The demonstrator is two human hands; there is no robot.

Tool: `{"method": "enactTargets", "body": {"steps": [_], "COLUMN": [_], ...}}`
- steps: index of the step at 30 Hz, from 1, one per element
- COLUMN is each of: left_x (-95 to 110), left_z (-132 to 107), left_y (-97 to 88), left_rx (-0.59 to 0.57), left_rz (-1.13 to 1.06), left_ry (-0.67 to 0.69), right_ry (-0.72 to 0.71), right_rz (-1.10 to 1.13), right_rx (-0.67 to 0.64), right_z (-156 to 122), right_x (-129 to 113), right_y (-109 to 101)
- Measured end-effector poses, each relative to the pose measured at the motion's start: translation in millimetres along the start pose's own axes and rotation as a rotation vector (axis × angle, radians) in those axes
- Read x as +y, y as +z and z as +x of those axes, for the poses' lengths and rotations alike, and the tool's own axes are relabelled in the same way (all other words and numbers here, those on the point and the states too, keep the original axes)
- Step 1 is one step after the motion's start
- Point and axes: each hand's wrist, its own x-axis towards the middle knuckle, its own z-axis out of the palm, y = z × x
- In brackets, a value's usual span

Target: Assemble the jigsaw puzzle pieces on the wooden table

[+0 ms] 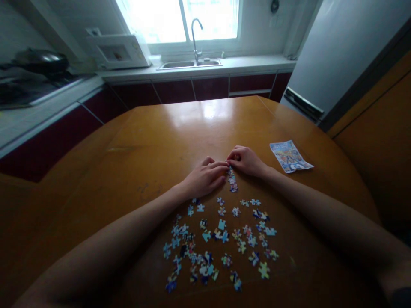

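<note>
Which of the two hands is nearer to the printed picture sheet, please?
Right. The right hand is to the left of the printed picture sheet, apart from it; the left hand is farther left.

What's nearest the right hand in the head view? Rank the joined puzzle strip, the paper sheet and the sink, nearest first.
From the right hand:
1. Joined puzzle strip: close by, just left and toward the person.
2. Paper sheet: on the table, off to the right.
3. Sink: far ahead, in the counter below the window.
</note>
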Motion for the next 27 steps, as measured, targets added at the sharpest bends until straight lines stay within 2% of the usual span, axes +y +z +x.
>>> {"method": "enactTargets", "body": {"steps": [17, 27], "left_x": [-1.4, -1.1], "left_z": [-0.3, -1.3], "left_y": [0.9, 1.2], "left_rx": [0.001, -0.006], "left_rz": [-0.011, 0.012], "left_ry": [-0.006, -0.004], "right_ry": [0.021, 0.037], "right_rz": [-0.001, 0.022], "right_rx": [0.030, -0.010], "right_z": [-0.6, 1.8], "right_x": [-3.0, -1.4], "right_y": [-1.1, -2.4]}}
